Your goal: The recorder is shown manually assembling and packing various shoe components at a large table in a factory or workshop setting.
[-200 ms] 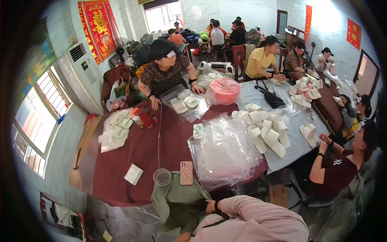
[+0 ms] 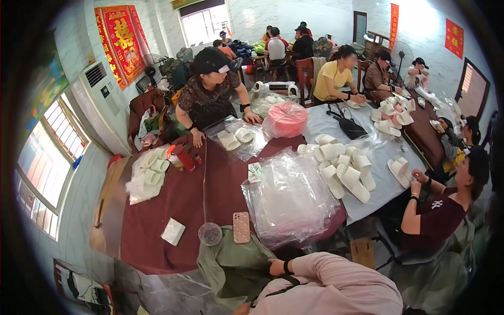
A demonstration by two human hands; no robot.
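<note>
The wearer's left hand (image 2: 277, 266), wristband on, rested on green cloth (image 2: 231, 265) at the surface (image 2: 157, 220) edge; its grip could not be made out. The right hand was unseen. Clear bags (image 2: 289, 199) lay piled within reach, phone (image 2: 241, 227) alongside.

One phone (image 2: 241, 227) lies on the counter (image 2: 157, 220). Beside it is one round cup (image 2: 210, 233) and one small white pack (image 2: 173, 231). There is one big pile of clear bags (image 2: 291, 199). One red bottle (image 2: 184, 157) stands far off. One pink bag (image 2: 286, 118) and one black bag (image 2: 347, 126) sit farther away. Two white slippers (image 2: 236, 139) lie in front of the person across. Many more white slippers (image 2: 344, 165) are there, too many to count well.
</note>
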